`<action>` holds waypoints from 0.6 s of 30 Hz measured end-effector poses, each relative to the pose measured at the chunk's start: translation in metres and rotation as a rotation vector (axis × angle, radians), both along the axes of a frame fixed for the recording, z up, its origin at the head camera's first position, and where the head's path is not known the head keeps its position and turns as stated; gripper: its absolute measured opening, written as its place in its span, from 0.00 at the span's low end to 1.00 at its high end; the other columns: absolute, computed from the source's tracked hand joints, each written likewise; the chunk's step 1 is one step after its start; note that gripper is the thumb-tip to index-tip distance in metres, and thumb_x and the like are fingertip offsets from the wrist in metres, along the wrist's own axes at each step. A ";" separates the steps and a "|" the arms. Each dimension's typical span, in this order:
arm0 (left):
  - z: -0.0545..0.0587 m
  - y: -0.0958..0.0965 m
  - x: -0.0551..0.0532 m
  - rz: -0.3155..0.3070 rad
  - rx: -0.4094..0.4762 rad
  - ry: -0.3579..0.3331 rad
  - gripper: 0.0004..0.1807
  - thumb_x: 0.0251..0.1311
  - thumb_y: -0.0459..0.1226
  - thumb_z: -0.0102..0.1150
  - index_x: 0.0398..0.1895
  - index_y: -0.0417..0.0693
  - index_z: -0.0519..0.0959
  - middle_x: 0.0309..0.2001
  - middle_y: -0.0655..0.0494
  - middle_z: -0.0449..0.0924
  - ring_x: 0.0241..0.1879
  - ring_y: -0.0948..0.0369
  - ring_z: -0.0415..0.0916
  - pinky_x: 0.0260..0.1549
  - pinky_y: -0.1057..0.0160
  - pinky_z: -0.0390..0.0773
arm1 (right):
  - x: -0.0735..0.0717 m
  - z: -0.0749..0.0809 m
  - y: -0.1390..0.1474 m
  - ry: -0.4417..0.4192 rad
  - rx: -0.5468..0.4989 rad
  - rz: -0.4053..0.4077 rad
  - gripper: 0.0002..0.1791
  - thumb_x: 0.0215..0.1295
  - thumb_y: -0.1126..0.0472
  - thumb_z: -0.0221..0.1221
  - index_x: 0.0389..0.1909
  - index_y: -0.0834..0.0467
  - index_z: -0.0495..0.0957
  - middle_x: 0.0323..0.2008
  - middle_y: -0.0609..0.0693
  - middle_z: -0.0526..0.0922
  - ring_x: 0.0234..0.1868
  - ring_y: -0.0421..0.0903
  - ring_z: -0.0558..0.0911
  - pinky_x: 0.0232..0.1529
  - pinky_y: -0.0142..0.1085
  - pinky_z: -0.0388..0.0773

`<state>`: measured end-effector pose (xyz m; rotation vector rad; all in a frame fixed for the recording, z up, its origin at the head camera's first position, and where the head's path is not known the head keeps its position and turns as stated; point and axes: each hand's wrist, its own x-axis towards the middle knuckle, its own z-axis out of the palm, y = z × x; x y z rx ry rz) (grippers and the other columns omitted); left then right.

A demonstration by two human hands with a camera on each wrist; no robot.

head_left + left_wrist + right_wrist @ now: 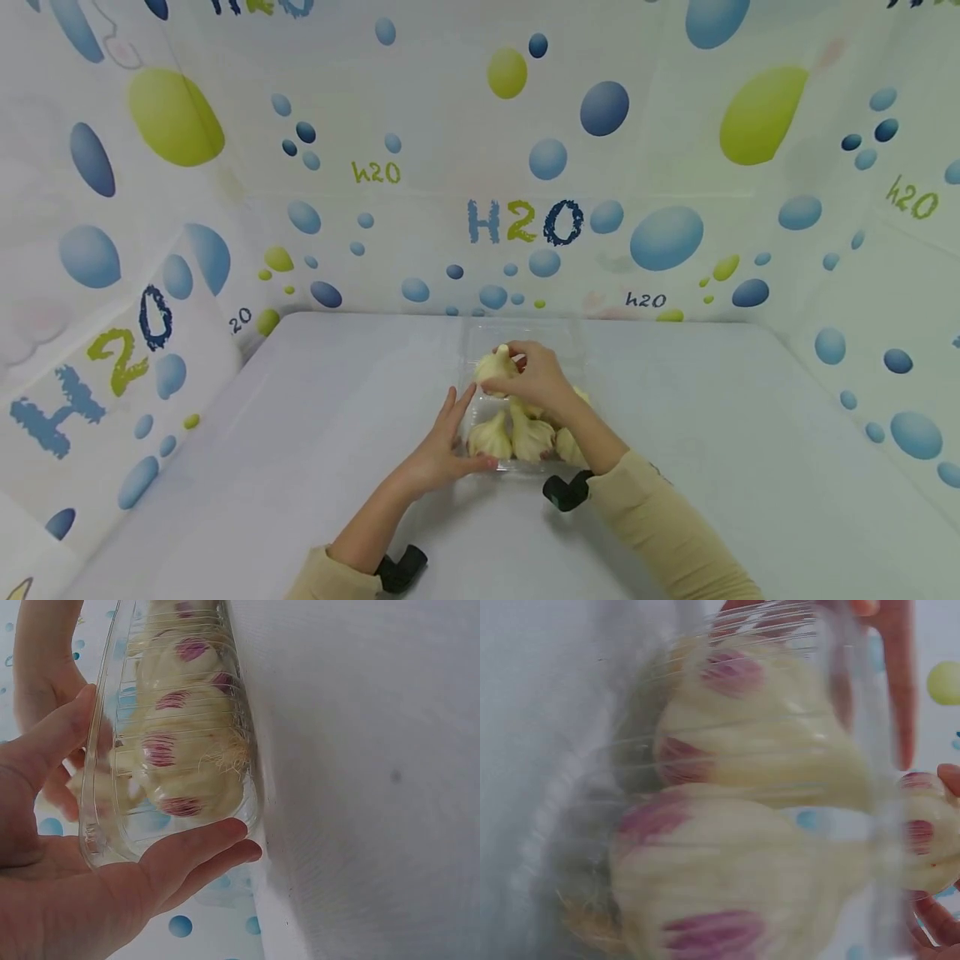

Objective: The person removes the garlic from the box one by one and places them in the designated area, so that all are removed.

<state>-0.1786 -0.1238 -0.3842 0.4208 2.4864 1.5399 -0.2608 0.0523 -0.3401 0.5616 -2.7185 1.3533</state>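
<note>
A clear plastic container (525,467) on the table holds several cream garlic bulbs (534,437) with purple streaks. The left hand (438,450) rests against its near left corner, fingers straight; in the left wrist view the fingertips (236,829) touch the ribbed plastic wall. Over the far left part of the container, the right hand (540,379) holds one garlic bulb (497,367) between thumb and fingers, neck up. The right wrist view shows this bulb (922,832) beyond the container wall, with bulbs (727,862) inside seen through the blurred plastic.
The white table (337,400) extends on both sides of the container. Behind it stands a white curtain (435,108) with blue and green dots and H2O lettering, which also covers both sides. Dark camera mounts (567,492) sit at the wrists, close above the table.
</note>
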 end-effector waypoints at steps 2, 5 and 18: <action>-0.002 0.000 0.000 -0.001 0.003 -0.003 0.55 0.47 0.42 0.69 0.72 0.62 0.41 0.71 0.44 0.23 0.68 0.42 0.36 0.57 0.43 0.59 | 0.002 0.004 0.003 0.016 0.001 0.006 0.26 0.43 0.51 0.70 0.45 0.57 0.79 0.41 0.51 0.78 0.40 0.49 0.76 0.35 0.36 0.76; -0.003 0.000 0.001 -0.003 0.006 -0.001 0.55 0.47 0.42 0.69 0.72 0.62 0.41 0.71 0.43 0.23 0.68 0.41 0.37 0.57 0.43 0.59 | 0.006 0.011 0.007 0.033 0.012 0.011 0.26 0.43 0.51 0.70 0.45 0.57 0.79 0.43 0.51 0.78 0.42 0.50 0.75 0.37 0.37 0.75; 0.000 0.001 -0.001 0.017 -0.017 0.017 0.54 0.47 0.42 0.69 0.72 0.63 0.42 0.71 0.42 0.25 0.66 0.37 0.44 0.55 0.39 0.59 | 0.015 0.021 0.032 0.059 0.053 -0.024 0.29 0.44 0.50 0.70 0.49 0.56 0.77 0.49 0.52 0.77 0.45 0.50 0.73 0.39 0.40 0.75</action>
